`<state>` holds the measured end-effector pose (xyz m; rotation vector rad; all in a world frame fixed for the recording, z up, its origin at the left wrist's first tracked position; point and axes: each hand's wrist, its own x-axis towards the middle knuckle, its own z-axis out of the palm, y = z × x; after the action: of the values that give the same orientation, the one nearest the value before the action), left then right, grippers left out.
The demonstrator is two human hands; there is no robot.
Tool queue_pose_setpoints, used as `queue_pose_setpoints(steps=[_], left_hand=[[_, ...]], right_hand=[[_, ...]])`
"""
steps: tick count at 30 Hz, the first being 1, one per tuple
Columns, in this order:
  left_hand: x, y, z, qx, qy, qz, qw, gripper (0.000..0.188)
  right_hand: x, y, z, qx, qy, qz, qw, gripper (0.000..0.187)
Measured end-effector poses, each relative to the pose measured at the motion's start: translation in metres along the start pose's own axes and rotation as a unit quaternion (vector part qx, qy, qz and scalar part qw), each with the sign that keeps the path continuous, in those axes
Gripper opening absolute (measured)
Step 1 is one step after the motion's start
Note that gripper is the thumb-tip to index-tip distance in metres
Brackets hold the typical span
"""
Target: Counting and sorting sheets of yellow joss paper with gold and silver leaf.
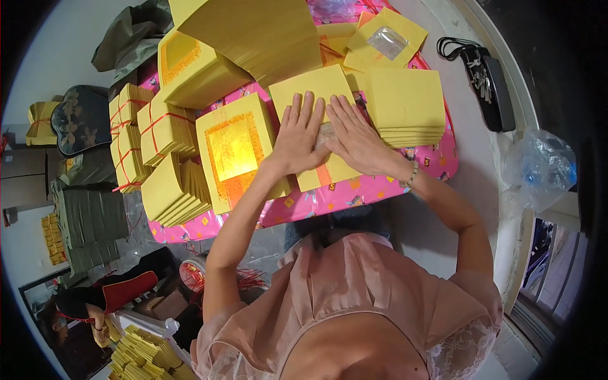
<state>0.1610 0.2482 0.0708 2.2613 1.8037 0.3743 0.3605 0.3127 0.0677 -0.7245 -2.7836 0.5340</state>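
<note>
My left hand (301, 136) lies flat with its fingers stretched out on a sheet of yellow paper (310, 87). Beside it my right hand (360, 139) presses flat on the same sheet, thumb toward the left one. A silver-grey patch shows between the palms, with an orange strip below it. Just left stands a stack of yellow paper with a gold foil square (231, 149) on an orange print. To the right is a stack of folded yellow paper (406, 101). Neither hand holds anything.
A pink patterned cloth (291, 209) covers the table. Yellow bundles tied with red string (168, 130) stand at the left, and a tall yellow stack (253, 38) behind. A black pouch with keys (484, 85) and a plastic bag (541, 168) lie right. Another person (95, 304) works lower left.
</note>
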Motion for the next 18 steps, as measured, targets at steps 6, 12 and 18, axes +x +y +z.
queue_pose_setpoints(steps=[6, 12, 18], left_hand=[[-0.001, -0.009, -0.001, -0.051, -0.075, -0.018, 0.996, 0.079], [0.006, -0.012, 0.000, -0.051, -0.078, -0.013, 0.996, 0.077], [0.013, -0.013, -0.009, -0.004, 0.031, 0.036, 0.999, 0.063]], right_hand=[[0.000, -0.002, 0.001, -0.012, -0.006, -0.002, 1.000, 0.077], [0.011, 0.004, 0.001, -0.112, 0.055, -0.020, 0.992, 0.064], [0.038, 0.013, -0.021, -0.196, 0.081, -0.073, 0.974, 0.017]])
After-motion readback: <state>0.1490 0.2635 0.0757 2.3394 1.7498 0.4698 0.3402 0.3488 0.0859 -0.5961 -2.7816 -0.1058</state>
